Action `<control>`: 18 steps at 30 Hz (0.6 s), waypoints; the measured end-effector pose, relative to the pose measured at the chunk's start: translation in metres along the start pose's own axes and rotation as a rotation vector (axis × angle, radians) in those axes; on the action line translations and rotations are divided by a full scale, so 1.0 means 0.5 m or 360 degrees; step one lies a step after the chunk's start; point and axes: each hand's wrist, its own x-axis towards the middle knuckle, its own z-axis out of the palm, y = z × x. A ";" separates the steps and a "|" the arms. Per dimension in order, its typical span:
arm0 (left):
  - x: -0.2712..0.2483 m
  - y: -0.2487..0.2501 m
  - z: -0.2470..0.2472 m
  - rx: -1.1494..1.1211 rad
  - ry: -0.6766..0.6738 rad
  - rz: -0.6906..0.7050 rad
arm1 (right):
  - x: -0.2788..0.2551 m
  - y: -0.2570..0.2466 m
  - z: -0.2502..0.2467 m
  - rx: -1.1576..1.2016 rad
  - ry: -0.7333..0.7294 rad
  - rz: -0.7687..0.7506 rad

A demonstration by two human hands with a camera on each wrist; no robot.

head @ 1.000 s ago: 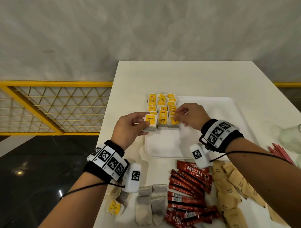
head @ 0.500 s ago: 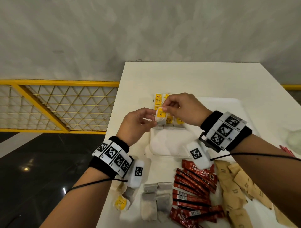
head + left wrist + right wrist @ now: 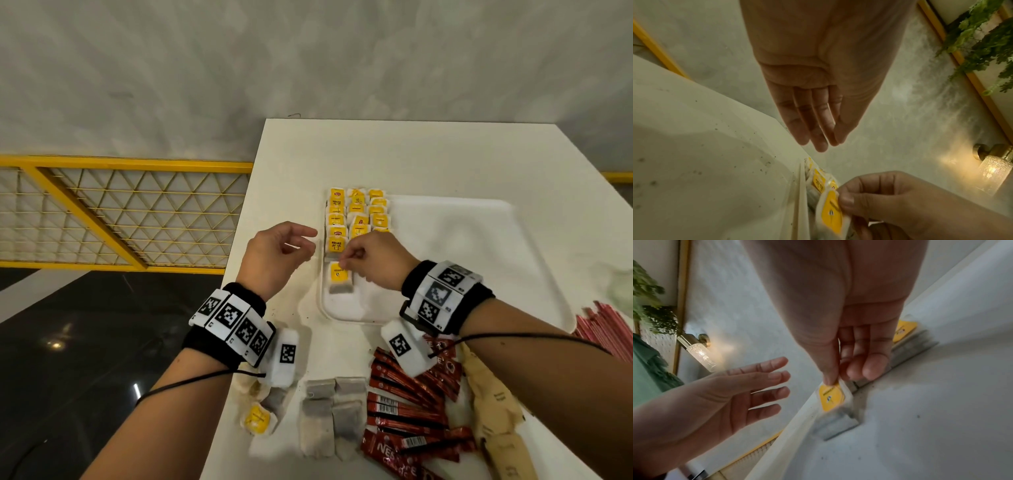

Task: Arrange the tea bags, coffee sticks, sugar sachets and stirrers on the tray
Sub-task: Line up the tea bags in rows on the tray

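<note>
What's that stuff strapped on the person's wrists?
Both forearms are bare, with no sleeves. The left hand and right hand each have a black wristband carrying white tiles printed with black square codes. A small white box with the same kind of code hangs under each wrist, trailing a thin black cable.

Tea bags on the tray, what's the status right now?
Right hand pinches tea bag at tray near-left corner. Left hand open, empty. Nothing blocking.
</note>
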 end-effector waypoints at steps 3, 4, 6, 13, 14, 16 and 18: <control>0.003 -0.008 0.000 0.0002 -0.0009 -0.0014 | 0.023 -0.002 -0.002 -0.0009 0.0115 0.0010; 0.004 -0.011 -0.001 -0.0003 -0.0007 -0.0022 | 0.029 -0.002 -0.002 0.0004 0.0135 0.0016; 0.006 -0.014 -0.002 -0.0009 -0.0004 -0.0026 | 0.039 -0.002 -0.002 0.0015 0.0167 0.0031; 0.006 -0.019 -0.005 -0.0028 0.0002 -0.0019 | 0.054 0.010 0.008 0.0027 0.0192 0.0058; 0.003 -0.018 -0.006 -0.0026 0.0007 -0.0011 | 0.055 0.011 0.008 0.0024 0.0189 0.0062; -0.005 -0.016 -0.011 -0.0023 0.0018 -0.0006 | 0.053 0.008 0.007 0.0046 0.0180 0.0084; -0.015 -0.007 -0.017 -0.0014 0.0018 -0.0003 | 0.049 0.001 0.000 0.0071 0.0215 0.0109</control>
